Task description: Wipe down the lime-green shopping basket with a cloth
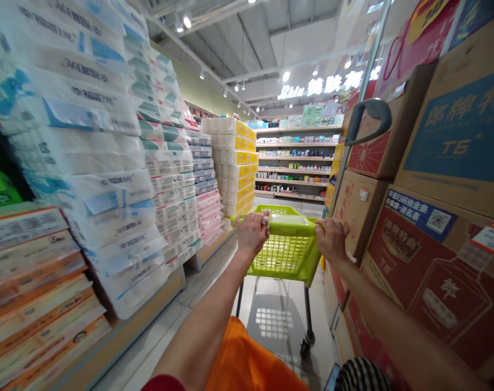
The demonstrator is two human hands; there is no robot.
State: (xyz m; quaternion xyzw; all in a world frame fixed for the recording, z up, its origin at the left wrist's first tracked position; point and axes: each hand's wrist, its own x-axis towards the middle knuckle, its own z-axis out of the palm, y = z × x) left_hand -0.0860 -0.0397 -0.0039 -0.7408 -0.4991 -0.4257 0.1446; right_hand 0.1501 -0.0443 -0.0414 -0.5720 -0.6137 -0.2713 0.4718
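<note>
Left grip [252,234] and right grip [331,240] both closed around the handle [291,227] of a green shopping cart [283,255], cardboard cartons [446,136] stacked just right of the right grip, packs of toilet paper [88,163] piled well left of the left grip.

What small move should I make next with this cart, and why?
Probably ease the cart slightly left. Your left hand and right hand both grip its handle, and its right side runs close to the stacked cartons, while more floor shows on the left, before the tissue packs.
</note>
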